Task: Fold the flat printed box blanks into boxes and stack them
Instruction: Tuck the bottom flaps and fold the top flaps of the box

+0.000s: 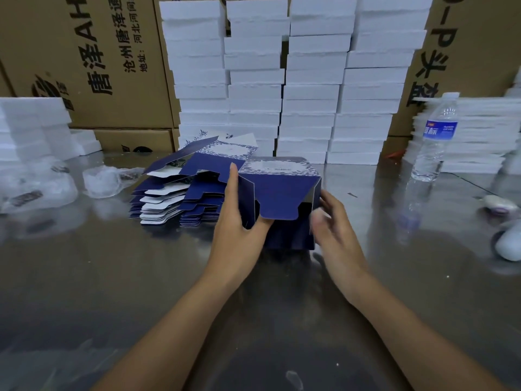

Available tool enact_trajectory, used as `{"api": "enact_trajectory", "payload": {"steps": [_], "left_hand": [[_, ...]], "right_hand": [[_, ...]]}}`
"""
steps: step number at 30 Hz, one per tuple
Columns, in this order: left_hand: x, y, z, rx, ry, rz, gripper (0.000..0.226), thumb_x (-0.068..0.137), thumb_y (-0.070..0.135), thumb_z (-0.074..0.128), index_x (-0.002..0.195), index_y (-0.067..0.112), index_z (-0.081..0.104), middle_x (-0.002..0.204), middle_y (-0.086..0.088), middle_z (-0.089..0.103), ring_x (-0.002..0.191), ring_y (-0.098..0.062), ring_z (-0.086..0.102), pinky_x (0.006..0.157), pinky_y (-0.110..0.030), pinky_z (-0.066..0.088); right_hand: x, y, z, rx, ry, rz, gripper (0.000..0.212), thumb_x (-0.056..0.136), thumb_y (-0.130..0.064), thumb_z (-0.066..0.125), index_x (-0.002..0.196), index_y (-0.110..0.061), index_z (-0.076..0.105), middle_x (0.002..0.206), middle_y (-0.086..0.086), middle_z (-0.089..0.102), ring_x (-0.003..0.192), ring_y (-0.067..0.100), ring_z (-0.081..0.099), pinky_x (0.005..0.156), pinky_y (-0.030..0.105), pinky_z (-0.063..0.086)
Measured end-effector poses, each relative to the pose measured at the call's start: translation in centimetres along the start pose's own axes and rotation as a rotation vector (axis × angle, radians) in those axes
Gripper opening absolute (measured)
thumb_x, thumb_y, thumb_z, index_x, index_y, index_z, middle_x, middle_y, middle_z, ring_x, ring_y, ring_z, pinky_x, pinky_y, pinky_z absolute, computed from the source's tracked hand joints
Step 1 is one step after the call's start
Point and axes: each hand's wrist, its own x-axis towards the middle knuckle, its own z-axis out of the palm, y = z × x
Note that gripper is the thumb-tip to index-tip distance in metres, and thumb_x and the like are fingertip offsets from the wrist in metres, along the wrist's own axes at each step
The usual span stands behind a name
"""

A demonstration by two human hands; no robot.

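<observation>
The left hand [239, 218] stands at the left side of a half-formed box [277, 166]. Its fingers are straight and point up along the left wall, and the thumb is tucked in under the front flap [279, 204] - so it pinches that side panel. The right hand [335, 230] is cupped against the right wall with the thumb near the front corner. It is blurred, so I cannot tell whether it grips or only presses.

The box sits between the two hands on the bench [112, 277], its open mouth turned toward the person. The flap, with its rounded corners, hangs down from the top panel over that mouth. The top faces up: a white label patch ringed by a blue leafy border. The box looks squat and wider across than tall, but its depth is foreshortened, so I cannot tell its long axis. The card is thin and glossy, deep navy on the printed face and pale on the reverse.

Just left of it and a little behind, the flat blanks [174, 198] lie in a loose, fanned pile - navy and white edges stepped one over another.

The bench is smooth grey metal and mirrors what stands on it. Tall columns of white foam blocks [282, 80] rise behind, with brown printed cartons [84, 52] behind those. A clear water bottle [434, 139] stands upright to the right, and crumpled plastic wrap [104, 179] lies to the left.
</observation>
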Motion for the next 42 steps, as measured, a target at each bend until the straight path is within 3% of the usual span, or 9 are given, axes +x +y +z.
{"api": "enact_trajectory", "payload": {"steps": [3,6,11,14,19,26,32,37,42], "left_hand": [[0.0,-0.1,0.0,-0.073,-0.009,-0.017,0.076,0.067,0.066,0.066,0.13,0.068,0.023,0.141,0.022,0.04,0.133,-0.004,0.037,0.109,-0.04,0.038],[0.0,-0.3,0.1,-0.076,0.025,0.014,0.05,0.068,0.067,0.063,0.112,0.061,0.038,0.127,0.02,0.053,0.125,-0.005,0.046,0.102,-0.035,0.042],[0.0,-0.4,0.4,-0.103,0.152,0.093,0.046,0.065,0.075,0.058,0.101,0.052,0.043,0.113,0.016,0.05,0.119,-0.021,0.046,0.102,-0.036,0.039],[0.0,-0.4,0.5,-0.101,0.154,0.118,0.045,0.066,0.077,0.057,0.105,0.055,0.046,0.11,0.026,0.052,0.118,-0.011,0.048,0.099,-0.029,0.039],[-0.2,-0.4,0.6,-0.088,0.115,0.159,0.041,0.072,0.066,0.058,0.106,0.042,0.053,0.107,0.034,0.056,0.11,-0.006,0.055,0.099,-0.038,0.045],[-0.5,-0.2,0.8,-0.058,0.094,0.189,0.04,0.073,0.062,0.057,0.103,0.036,0.054,0.092,0.044,0.052,0.093,0.006,0.054,0.083,-0.015,0.044],[-0.5,0.0,0.9,-0.071,0.102,0.182,0.042,0.072,0.063,0.056,0.104,0.035,0.053,0.104,0.029,0.056,0.098,-0.009,0.057,0.084,-0.022,0.044],[-0.4,0.0,0.6,-0.099,0.112,0.132,0.043,0.07,0.066,0.054,0.103,0.038,0.051,0.107,0.014,0.057,0.101,-0.009,0.055,0.095,-0.033,0.044],[-0.4,0.0,0.6,-0.112,0.109,0.111,0.044,0.068,0.068,0.054,0.102,0.04,0.051,0.103,0.007,0.058,0.094,-0.01,0.055,0.09,-0.034,0.044]], "right_hand": [[0.8,0.4,-0.7,0.089,0.119,0.04,0.044,0.076,-0.067,0.038,0.102,-0.037,0.057,0.097,-0.032,0.064,0.095,-0.009,0.06,0.081,0.025,0.047],[1.0,0.8,-0.8,0.043,0.216,0.0,0.044,0.071,-0.065,0.042,0.09,-0.029,0.059,0.088,-0.024,0.068,0.087,0.0,0.065,0.078,0.027,0.047],[0.8,1.1,-0.3,-0.096,0.229,-0.123,0.031,0.073,-0.059,0.048,0.083,-0.029,0.047,0.081,-0.016,0.057,0.074,-0.01,0.055,0.061,0.006,0.043],[0.6,0.9,-0.2,-0.143,0.223,-0.136,0.027,0.075,-0.053,0.046,0.081,-0.027,0.041,0.081,-0.012,0.052,0.072,-0.015,0.053,0.052,0.001,0.038],[0.8,1.0,-0.8,-0.312,0.243,-0.146,0.042,0.078,-0.061,0.039,0.07,-0.02,0.036,0.07,0.003,0.049,0.065,0.01,0.047,0.053,0.016,0.035],[0.7,0.8,-1.4,-0.581,0.297,-0.207,0.043,0.092,-0.049,0.031,0.081,-0.011,0.048,0.056,-0.004,0.047,0.053,0.016,0.042,0.05,0.036,0.034],[0.5,0.3,-1.1,-0.663,0.311,-0.226,0.045,0.087,-0.053,0.025,0.083,-0.015,0.05,0.056,-0.007,0.049,0.052,0.016,0.047,0.048,0.034,0.036],[-0.1,0.6,-1.2,-0.796,0.11,-0.162,0.046,0.083,-0.056,0.016,0.083,-0.018,0.041,0.064,-0.005,0.05,0.058,0.018,0.048,0.047,0.029,0.035],[-0.1,0.3,-1.7,-0.984,0.043,-0.127,0.044,0.083,-0.058,0.009,0.065,-0.026,0.034,0.063,-0.005,0.047,0.062,0.02,0.047,0.051,0.03,0.027]]}}
